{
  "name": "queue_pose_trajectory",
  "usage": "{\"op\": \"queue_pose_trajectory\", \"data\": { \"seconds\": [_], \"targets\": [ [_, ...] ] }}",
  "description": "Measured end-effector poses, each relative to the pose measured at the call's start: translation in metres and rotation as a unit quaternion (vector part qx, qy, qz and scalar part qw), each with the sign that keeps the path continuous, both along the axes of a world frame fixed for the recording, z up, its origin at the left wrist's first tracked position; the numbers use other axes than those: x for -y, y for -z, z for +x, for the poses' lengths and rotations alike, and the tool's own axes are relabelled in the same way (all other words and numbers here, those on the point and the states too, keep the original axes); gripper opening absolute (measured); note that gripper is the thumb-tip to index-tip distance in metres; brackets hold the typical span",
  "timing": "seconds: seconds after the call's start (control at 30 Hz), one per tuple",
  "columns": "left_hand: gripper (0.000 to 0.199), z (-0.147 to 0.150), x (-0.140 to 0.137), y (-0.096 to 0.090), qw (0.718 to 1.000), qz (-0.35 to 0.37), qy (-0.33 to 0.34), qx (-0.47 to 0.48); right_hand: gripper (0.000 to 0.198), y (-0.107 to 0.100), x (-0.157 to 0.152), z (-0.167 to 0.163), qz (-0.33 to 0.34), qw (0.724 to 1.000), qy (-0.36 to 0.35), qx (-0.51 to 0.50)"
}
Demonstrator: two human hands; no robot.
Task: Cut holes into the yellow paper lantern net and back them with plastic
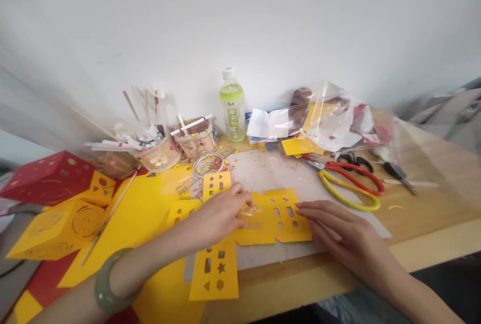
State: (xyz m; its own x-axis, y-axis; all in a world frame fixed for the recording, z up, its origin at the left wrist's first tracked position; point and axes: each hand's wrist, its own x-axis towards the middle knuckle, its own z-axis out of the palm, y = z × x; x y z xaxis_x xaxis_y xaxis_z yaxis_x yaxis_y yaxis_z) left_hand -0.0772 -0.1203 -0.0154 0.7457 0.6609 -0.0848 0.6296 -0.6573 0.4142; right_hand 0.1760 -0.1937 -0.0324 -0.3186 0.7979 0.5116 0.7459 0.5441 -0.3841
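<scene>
Currently both hands are at work over a yellow cut-out card, a cross-shaped run of panels pierced with stars, triangles, hexagons and rectangles. Card lies near the front of the table, mostly on a pale sheet; its lowest panel reaches towards the near edge.

Left hand, green bangle at the wrist, comes across the card from the left and covers its middle. Fingers bent, thumb and forefinger brought near each other over the panel to the right of centre; cannot tell whether they pinch anything. Slight clear shine between them, too small to identify.

Right hand at the far right panel: fingers straight, lying close together, tips touching the panel's outer edge.

Surroundings: large yellow sheet on the left, wooden stick across it. Beyond, a red box and a yellow box. Roll of tape behind the card; further back, two small decorated baskets and a green drink bottle. Scissors with red and yellow handles lie behind the right hand, near a clear plastic bag.
</scene>
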Motion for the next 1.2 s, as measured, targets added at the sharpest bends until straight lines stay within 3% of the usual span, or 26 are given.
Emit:
{"op": "queue_pose_trajectory", "data": {
  "seconds": [0.13,0.23,0.37,0.5,0.63,0.77,0.83,1.03,1.2],
  "targets": [
    [0.031,0.021,-0.001,-0.01,0.997,-0.041,0.053,0.027,0.022,0.001,-0.007,-0.006,-0.144,0.987,0.011,-0.066],
    [0.037,0.04,-0.005,-0.02,0.991,-0.076,0.093,0.06,0.02,0.001,-0.014,-0.016,-0.29,0.946,-0.014,-0.144],
    [0.041,0.057,-0.006,-0.026,0.985,-0.101,0.074,0.117,0.02,0.003,-0.018,-0.014,-0.38,0.889,-0.026,-0.254],
    [0.043,0.056,0.002,-0.017,0.989,-0.08,0.035,0.123,0.04,0.008,-0.007,-0.003,-0.346,0.888,0.032,-0.302],
    [0.041,0.047,0.008,-0.001,0.992,-0.082,0.079,0.052,0.029,0.013,0.006,-0.002,-0.308,0.917,0.06,-0.246],
    [0.03,0.038,0.007,0.011,0.993,-0.057,0.077,0.069,0.021,0.014,0.004,-0.006,-0.282,0.937,0.096,-0.182],
    [0.027,0.035,0.007,0.015,0.992,-0.044,0.08,0.087,0.018,0.013,0.0,-0.005,-0.289,0.933,0.107,-0.187],
    [0.021,0.032,0.007,0.023,0.988,-0.046,0.083,0.123,0.028,0.009,-0.002,-0.004,-0.367,0.883,0.1,-0.274],
    [0.017,0.031,0.007,0.026,0.985,-0.033,0.093,0.139,0.014,0.012,0.001,-0.008,-0.297,0.933,0.113,-0.169]
  ]
}}
